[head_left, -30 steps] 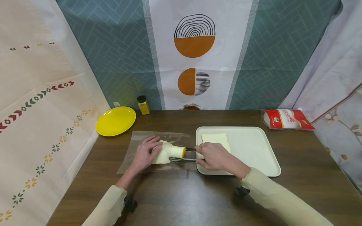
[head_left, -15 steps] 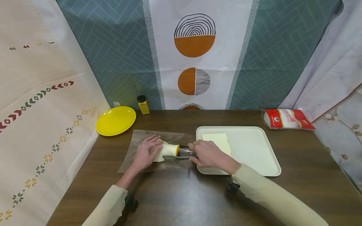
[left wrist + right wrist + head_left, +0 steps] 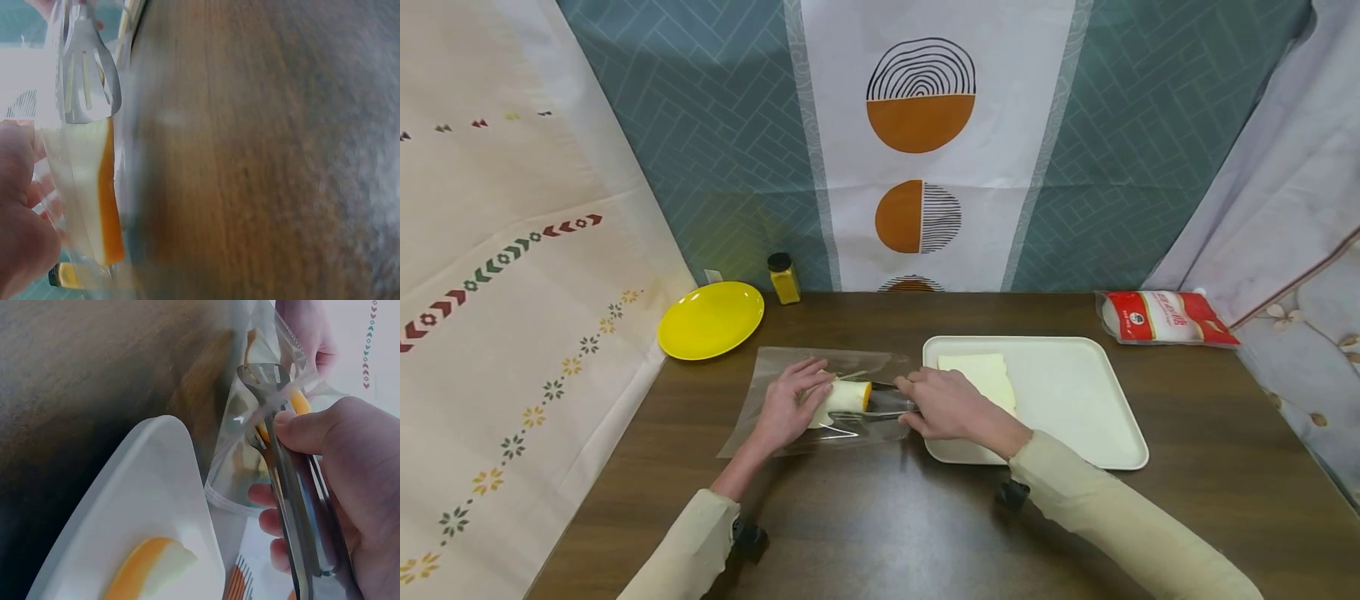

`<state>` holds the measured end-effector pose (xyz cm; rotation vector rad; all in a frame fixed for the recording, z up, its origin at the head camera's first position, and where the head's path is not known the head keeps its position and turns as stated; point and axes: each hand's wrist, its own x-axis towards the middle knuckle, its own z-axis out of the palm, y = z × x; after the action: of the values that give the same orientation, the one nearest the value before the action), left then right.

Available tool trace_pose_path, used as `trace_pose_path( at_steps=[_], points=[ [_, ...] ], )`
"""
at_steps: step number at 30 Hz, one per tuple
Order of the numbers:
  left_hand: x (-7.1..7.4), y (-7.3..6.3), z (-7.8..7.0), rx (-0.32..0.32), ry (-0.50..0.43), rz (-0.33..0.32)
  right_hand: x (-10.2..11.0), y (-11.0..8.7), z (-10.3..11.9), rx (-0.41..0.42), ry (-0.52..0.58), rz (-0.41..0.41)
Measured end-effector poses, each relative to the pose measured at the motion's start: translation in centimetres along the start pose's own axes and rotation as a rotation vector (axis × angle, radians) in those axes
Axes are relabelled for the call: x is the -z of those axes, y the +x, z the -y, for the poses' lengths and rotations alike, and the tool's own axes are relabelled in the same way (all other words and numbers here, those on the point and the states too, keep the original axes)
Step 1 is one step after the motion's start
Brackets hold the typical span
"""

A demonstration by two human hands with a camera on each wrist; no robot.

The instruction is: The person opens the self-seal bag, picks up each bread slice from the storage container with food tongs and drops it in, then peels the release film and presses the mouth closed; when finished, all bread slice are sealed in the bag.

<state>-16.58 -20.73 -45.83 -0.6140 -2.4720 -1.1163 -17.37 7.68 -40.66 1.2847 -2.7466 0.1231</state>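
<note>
A clear plastic bag [image 3: 741, 421] lies on the table, with a pale slice of bread [image 3: 848, 397] inside, its orange crust toward the right. My left hand [image 3: 792, 403] holds the bag at the bread's left part; in the left wrist view, fingers show through the plastic. My right hand [image 3: 951, 406] grips metal tongs [image 3: 303, 512], thumb on the upper arm, fingers beneath. The slotted ends of the tongs [image 3: 90, 81] reach into the bag and meet the bread. Plastic reflections hide how firmly they pinch it.
At right, close by the bag's mouth, a white tray [image 3: 1075, 404] bears another bread slice [image 3: 981, 377]. Toward the back stand a yellow plate [image 3: 711, 321] and a yellow bottle with a black cap [image 3: 785, 282]. A red and white packet [image 3: 1172, 318] lies far right.
My right hand and the tongs have moved left, carrying the bread deeper into the bag. The tongs' arms look closer together. My left hand has stayed nearly in place.
</note>
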Motion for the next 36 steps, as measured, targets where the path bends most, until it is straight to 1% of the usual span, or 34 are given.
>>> trace_pose_path(
  at_steps=[10, 17, 20, 23, 25, 30, 36],
  points=[
    [-0.1, 0.1, -0.3, 0.016, -0.010, -0.002, -0.4, 0.4, -0.2, -0.002, -0.004, -0.012],
    [-0.3, 0.1, -0.5, 0.001, -0.021, -0.015, -0.4, 0.9, 0.2, 0.002, -0.013, -0.012],
    [-0.2, 0.1, -0.8, 0.021, -0.031, -0.004, -0.5, 1.3, 0.4, 0.000, -0.019, -0.010],
    [-0.1, 0.2, -0.9, 0.060, -0.035, 0.018, -0.6, 1.7, 0.6, -0.001, -0.029, -0.008],
    [-0.1, 0.2, -0.9, 0.065, -0.037, 0.024, -0.7, 1.9, 0.7, -0.005, -0.035, -0.002],
    [-0.2, 0.3, -0.7, 0.031, -0.044, 0.004, -0.6, 2.1, 0.8, -0.020, -0.048, 0.026],
    [-0.6, 0.3, -0.2, 0.016, -0.030, -0.040, -0.1, 2.0, 0.4, -0.056, 0.002, 0.110]
  ],
)
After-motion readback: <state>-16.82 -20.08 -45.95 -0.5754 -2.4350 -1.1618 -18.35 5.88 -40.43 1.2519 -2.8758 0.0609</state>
